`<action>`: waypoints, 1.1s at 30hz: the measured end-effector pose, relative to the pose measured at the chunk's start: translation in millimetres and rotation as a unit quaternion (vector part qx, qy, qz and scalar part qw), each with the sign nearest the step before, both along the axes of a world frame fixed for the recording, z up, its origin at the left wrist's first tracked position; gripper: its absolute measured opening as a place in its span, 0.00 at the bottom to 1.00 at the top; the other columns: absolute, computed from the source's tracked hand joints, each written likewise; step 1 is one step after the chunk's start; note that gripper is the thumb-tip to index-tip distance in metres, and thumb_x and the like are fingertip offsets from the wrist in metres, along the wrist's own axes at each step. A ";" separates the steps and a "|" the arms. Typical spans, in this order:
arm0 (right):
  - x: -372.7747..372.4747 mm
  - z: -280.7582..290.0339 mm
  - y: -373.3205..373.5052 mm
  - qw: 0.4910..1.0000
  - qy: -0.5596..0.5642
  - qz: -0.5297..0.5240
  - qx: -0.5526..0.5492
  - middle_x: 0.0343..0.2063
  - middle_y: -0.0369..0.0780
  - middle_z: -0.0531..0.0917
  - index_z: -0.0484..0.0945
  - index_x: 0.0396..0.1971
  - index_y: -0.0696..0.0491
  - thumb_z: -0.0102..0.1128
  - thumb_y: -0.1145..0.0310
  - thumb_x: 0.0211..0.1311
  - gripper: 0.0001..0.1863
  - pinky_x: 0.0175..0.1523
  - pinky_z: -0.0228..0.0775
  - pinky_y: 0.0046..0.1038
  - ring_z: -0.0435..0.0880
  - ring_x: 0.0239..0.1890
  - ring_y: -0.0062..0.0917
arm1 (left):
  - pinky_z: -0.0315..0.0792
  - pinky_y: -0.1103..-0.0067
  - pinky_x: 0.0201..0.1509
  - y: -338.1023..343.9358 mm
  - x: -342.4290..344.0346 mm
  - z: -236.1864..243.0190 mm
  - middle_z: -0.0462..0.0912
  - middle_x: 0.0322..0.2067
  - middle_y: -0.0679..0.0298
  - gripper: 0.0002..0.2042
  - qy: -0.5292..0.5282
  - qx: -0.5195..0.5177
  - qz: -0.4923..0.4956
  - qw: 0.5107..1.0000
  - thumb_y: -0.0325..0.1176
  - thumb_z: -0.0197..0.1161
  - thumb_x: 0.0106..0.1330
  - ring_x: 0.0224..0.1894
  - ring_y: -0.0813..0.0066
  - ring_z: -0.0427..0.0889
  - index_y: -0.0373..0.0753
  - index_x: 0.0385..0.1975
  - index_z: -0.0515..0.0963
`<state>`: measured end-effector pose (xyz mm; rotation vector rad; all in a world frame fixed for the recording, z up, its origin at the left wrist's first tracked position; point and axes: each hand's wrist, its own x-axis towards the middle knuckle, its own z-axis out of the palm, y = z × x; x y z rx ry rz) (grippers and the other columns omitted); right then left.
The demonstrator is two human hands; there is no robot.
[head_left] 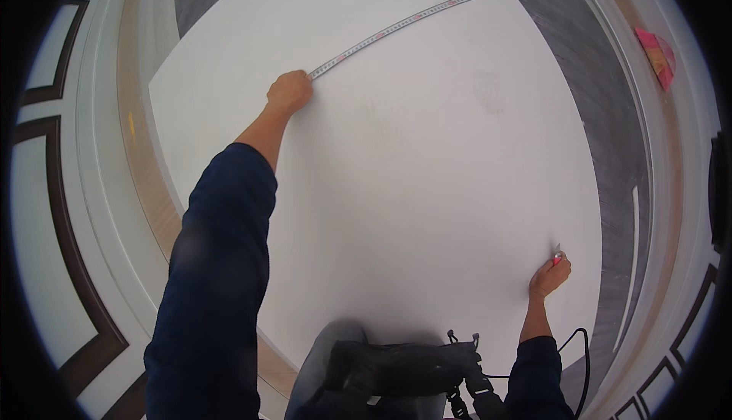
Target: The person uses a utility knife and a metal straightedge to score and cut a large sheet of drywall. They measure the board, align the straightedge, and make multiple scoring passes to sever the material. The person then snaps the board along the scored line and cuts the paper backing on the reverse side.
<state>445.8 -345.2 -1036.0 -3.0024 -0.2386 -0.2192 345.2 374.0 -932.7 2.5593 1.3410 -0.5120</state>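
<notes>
L hand (290, 91) grips tape (380, 36); R hand (549, 277), well apart, grips red tool (557, 259). Tape's prob. light, bendy: hold it nr L hand.

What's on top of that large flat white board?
Across the white board, a narrow silver measuring tape runs from the left hand toward the upper right edge; the right hand holds a small red-handled tool over the board. The surface beneath both hands is hidden.
</notes>
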 end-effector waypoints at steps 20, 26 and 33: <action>47.0 8.4 310.7 0.985 0.011 0.164 0.061 0.41 0.37 0.77 0.78 0.48 0.50 0.61 0.74 0.57 0.17 0.56 0.60 0.38 0.73 0.50 0.34 | 0.76 0.57 0.52 -11.0 10.0 -32.1 0.80 0.45 0.49 0.18 -0.016 0.030 0.013 0.999 0.43 0.44 0.77 0.47 0.48 0.82 0.40 0.49 0.78; 43.2 9.4 311.7 0.984 0.021 0.175 0.022 0.42 0.38 0.76 0.77 0.49 0.50 0.61 0.73 0.57 0.17 0.57 0.60 0.38 0.73 0.49 0.34 | 0.77 0.59 0.49 0.1 -3.1 -30.5 0.82 0.43 0.51 0.17 0.010 0.021 -0.001 1.000 0.43 0.46 0.76 0.46 0.50 0.83 0.40 0.46 0.79; 39.8 23.8 309.6 0.990 0.036 0.124 0.052 0.41 0.40 0.77 0.77 0.50 0.51 0.59 0.69 0.63 0.15 0.57 0.61 0.41 0.73 0.48 0.39 | 0.76 0.57 0.51 -3.4 6.1 -12.0 0.82 0.44 0.51 0.16 0.002 0.008 0.029 1.000 0.44 0.47 0.76 0.49 0.49 0.82 0.43 0.50 0.78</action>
